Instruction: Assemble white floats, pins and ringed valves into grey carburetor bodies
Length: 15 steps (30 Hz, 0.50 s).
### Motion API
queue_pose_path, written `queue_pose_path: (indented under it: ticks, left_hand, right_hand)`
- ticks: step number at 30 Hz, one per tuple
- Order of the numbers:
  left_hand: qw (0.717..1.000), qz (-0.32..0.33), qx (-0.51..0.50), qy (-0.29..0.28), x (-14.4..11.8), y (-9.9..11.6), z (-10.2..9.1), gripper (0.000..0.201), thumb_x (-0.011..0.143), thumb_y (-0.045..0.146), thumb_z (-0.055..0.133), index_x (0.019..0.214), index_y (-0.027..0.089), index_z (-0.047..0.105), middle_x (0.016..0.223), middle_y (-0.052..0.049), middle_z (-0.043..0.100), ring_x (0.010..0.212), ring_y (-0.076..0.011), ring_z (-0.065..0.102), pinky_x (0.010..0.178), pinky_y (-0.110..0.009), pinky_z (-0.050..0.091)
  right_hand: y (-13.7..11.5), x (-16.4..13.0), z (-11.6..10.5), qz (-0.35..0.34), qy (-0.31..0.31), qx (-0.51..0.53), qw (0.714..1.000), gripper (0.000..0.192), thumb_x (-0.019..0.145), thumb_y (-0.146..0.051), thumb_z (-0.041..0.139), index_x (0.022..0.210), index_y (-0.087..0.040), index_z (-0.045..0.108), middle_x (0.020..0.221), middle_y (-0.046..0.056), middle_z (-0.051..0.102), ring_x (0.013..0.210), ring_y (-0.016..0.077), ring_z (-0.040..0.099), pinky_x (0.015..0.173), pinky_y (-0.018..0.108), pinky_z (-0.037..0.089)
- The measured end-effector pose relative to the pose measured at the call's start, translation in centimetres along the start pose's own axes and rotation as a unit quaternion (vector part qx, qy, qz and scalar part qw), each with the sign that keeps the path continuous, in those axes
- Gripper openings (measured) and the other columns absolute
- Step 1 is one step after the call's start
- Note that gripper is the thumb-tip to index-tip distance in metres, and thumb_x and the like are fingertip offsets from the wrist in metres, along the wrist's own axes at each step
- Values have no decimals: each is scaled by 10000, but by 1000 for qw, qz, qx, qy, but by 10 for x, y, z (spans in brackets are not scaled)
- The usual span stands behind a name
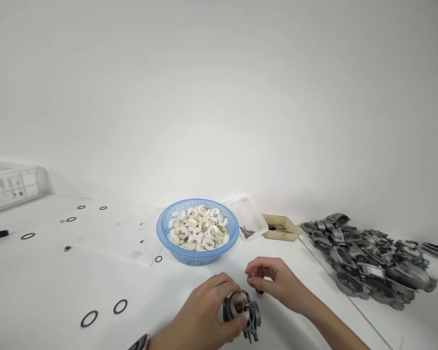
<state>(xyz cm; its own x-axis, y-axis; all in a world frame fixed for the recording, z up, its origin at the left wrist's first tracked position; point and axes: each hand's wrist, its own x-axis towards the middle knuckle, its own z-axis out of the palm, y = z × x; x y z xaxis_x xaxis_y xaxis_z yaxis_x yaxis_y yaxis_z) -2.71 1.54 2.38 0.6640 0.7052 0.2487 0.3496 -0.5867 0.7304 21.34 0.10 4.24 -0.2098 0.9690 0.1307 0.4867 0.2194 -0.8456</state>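
- Left hand (204,313) grasps a grey metal part (242,313) on the table (40,291), in front of the blue basket (197,231).
- Right hand (273,282), just beside the part, pinches something small, perhaps a pin.
- Metal castings (368,260) piled right of the basket.

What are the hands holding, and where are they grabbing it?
The left hand grips a grey metal part around its round body. The right hand pinches something too small to identify.

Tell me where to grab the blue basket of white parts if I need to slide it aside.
Take the blue basket by its flared rim at the near edge, coming from the front. The rim stands clear there; the white tray crowds its right side, and the white parts heap up inside.
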Motion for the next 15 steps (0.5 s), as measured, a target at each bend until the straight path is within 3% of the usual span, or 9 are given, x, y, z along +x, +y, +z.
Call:
queue_pose_path:
  ticks: [3, 5, 15]
  left_hand:
    - [1000, -21, -16, -13, 2, 1, 0, 278, 800, 217, 738, 1070, 275, 704, 1064, -3, 688, 975, -226, 671, 903, -329, 513]
    - [999, -31, -29, -26, 3, 2, 0, 287, 808, 230, 748, 1087, 284, 709, 1062, 1, 683, 981, -223, 664, 894, -322, 511]
    - [999, -25, -8, -35, 6, -1, 2, 325, 827, 252, 741, 1138, 277, 651, 1155, -23, 661, 1056, -244, 634, 949, -347, 513]
  right_hand:
    - [7, -7, 14, 16, -14, 180, 983, 303, 822, -431, 840, 979, -192, 740, 819, 13, 672, 730, 166, 576, 680, 293, 462]
    - [13, -7, 19, 30, -7, 233, 972, 308, 792, -422, 871, 936, -187, 735, 790, 0, 656, 707, 152, 558, 670, 283, 438]
    - [18, -14, 22, 54, 5, 296, 954, 221, 764, -313, 876, 863, -166, 743, 726, -11, 656, 683, 139, 545, 677, 278, 405]
